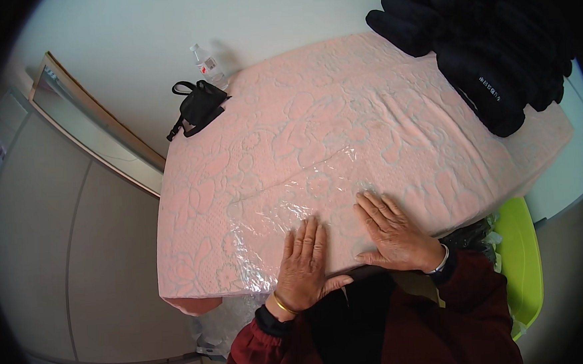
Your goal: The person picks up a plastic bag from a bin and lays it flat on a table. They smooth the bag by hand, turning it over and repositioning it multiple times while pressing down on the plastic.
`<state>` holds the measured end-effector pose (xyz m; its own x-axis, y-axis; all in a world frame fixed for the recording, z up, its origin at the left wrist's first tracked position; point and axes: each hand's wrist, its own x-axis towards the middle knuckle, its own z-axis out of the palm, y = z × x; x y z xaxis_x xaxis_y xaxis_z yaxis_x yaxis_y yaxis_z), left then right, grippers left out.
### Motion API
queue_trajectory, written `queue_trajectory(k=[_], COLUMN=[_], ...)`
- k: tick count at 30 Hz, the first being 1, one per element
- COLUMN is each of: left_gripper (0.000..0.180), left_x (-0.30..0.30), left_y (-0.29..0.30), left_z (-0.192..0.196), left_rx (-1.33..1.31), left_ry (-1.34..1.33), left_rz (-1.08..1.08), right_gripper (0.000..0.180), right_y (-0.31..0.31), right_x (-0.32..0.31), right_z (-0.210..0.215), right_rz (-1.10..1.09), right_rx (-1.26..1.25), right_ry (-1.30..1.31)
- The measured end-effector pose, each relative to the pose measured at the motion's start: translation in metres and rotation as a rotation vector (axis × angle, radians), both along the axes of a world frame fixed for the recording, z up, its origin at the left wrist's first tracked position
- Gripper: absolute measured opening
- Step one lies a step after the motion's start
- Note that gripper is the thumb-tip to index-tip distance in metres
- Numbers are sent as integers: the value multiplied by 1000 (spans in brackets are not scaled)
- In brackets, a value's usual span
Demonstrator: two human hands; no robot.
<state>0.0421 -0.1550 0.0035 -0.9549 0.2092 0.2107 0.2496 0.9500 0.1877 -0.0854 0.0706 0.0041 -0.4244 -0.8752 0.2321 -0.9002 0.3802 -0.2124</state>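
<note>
A clear plastic bag or sheet (pixel 267 217) lies spread over the near part of a table covered with a pink, flower-patterned cloth (pixel 314 120). My left hand (pixel 304 264) rests flat on the plastic near the table's front edge, fingers stretched forward and thumb out to the right. To its right, my right hand (pixel 396 234) also lies flat with its fingers apart, at the plastic's right side. The plastic is wrinkled and shiny, most of all at its left edge. Neither hand grips anything.
A black pouch with a strap (pixel 201 106) and a clear bottle (pixel 208 67) stand at the far left corner. Black padded clothing (pixel 481 63) is heaped at the far right. Below the right edge is a lime-green bin (pixel 521 254). A framed mirror (pixel 94 127) leans at the left.
</note>
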Motion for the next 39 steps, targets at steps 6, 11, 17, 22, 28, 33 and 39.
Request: queue_trajectory(k=[6, 11, 17, 22, 28, 33, 39], left_gripper=[111, 108, 105, 104, 107, 109, 109], left_x=[31, 43, 45, 36, -16, -46, -36], left_y=[-78, -118, -118, -70, 17, 17, -55], left_z=[6, 7, 6, 38, 42, 25, 19], left_rx=[-38, -65, -153, -430, -221, -193, -161], left_ry=[-40, -106, -133, -88, -38, -176, -221], left_rz=[134, 262, 351, 267, -253, -257, -139], right_gripper=[91, 92, 93, 94, 93, 93, 93], right_y=[17, 17, 19, 17, 14, 16, 22], right_x=[-14, -15, -14, -13, -11, -12, -13], right_z=[3, -3, -13, -11, -10, -5, -2], right_rz=[-11, -25, -55, -39, -82, -54, -47], right_rx=[53, 43, 9, 13, 64, 63, 109], right_ry=[23, 60, 111, 60, 100, 79, 64])
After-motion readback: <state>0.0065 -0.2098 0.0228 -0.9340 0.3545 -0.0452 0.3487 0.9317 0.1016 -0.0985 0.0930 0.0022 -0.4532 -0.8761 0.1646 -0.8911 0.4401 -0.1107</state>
